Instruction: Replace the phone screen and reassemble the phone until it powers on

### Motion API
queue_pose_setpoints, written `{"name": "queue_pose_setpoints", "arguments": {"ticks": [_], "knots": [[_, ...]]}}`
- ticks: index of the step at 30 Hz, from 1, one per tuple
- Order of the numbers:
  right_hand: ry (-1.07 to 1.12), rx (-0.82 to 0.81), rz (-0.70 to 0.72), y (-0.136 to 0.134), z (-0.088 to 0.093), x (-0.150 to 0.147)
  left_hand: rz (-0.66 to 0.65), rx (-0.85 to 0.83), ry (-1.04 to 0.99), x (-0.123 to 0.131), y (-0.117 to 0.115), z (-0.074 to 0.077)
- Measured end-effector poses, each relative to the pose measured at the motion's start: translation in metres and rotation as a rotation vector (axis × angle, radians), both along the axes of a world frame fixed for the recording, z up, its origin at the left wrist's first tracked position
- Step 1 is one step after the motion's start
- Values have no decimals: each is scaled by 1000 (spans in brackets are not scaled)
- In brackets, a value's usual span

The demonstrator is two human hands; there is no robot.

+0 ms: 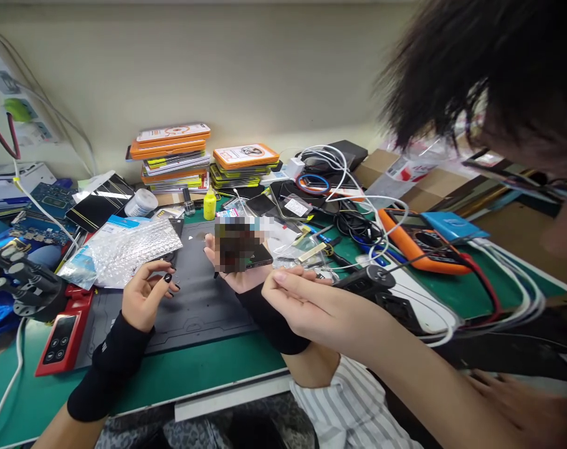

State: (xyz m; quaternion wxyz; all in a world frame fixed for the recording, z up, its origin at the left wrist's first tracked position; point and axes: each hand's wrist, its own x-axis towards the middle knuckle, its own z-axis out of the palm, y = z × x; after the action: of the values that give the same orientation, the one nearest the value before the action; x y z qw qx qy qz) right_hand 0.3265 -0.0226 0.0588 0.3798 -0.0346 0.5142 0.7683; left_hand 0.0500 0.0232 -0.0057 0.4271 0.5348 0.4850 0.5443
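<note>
In the head view, my right hand (239, 279) is palm up with its fingers curled round the left edge of a black phone (259, 257). Most of the phone's face is blurred out. My left hand (146, 296) hovers over the grey work mat (199, 312), its fingers loosely bent and holding nothing. It wears a black wrist sleeve and has dark nails. From the right another person's hand (302, 296) reaches in beside the phone, its fingers bent together; whether it holds anything is hidden.
Bubble wrap (136, 246) covers the mat's left part, near a red control panel (61, 340). Stacked orange boxes (174, 149) and a yellow bottle (209, 206) stand at the back. An orange multimeter (421, 243) and tangled white cables (344, 168) lie right. A person leans in.
</note>
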Motion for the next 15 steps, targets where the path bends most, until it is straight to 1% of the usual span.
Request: {"name": "queue_pose_setpoints", "arguments": {"ticks": [3, 5, 9, 15], "knots": [[216, -159, -40, 2, 0, -3, 0, -5, 5, -1, 0, -1], [310, -210, -47, 3, -2, -4, 2, -12, 9, -1, 0, -1], [403, -233, -68, 5, -6, -7, -6, -2, 9, -1, -1, -1], [529, -279, -78, 9, -4, -9, 0, 11, 28, 0, -1, 1]]}}
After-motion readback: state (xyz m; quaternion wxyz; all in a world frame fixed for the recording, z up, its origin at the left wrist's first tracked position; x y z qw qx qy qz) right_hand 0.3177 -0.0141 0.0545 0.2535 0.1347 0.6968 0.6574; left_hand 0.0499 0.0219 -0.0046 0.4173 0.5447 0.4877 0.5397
